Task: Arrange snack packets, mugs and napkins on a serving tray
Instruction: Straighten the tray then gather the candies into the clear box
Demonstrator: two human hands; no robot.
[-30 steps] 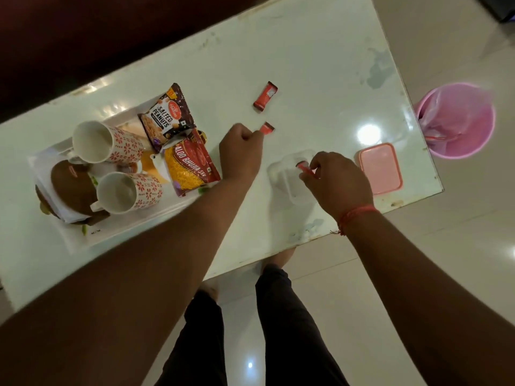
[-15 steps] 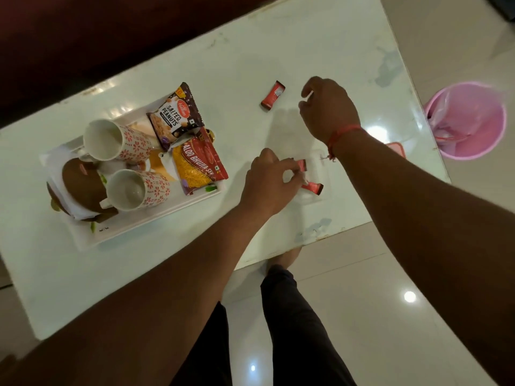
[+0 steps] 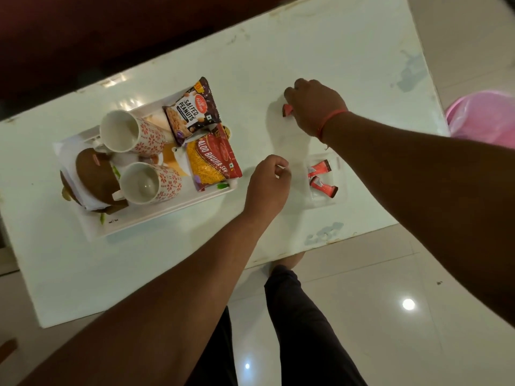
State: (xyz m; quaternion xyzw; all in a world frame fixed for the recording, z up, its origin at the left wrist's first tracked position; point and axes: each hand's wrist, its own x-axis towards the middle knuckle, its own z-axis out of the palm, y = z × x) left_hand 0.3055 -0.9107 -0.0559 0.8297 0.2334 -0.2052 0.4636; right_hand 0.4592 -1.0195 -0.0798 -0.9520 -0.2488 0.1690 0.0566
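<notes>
A white serving tray (image 3: 156,218) lies at the table's left. On it are two white mugs with red flowers (image 3: 131,133) (image 3: 150,183) lying on their sides, a salted peanuts packet (image 3: 192,110), a red aloo bhujia packet (image 3: 213,160) and a white napkin (image 3: 65,151) under a brown round object (image 3: 96,174). My right hand (image 3: 315,105) is closed on a small red sachet (image 3: 287,109) on the table. My left hand (image 3: 269,182) hovers loosely curled and holds nothing, just left of a clear plastic container (image 3: 341,188) with two red sachets (image 3: 320,168) (image 3: 324,186) inside.
The pale glossy table (image 3: 320,45) ends close to my right and front, with tiled floor (image 3: 390,316) beyond. A pink bucket (image 3: 485,118) stands on the floor past the right edge. My legs (image 3: 301,330) are by the near edge.
My right hand reached up and left and closed on the loose red sachet. My left hand let go of its sachet in the clear container and drew back left.
</notes>
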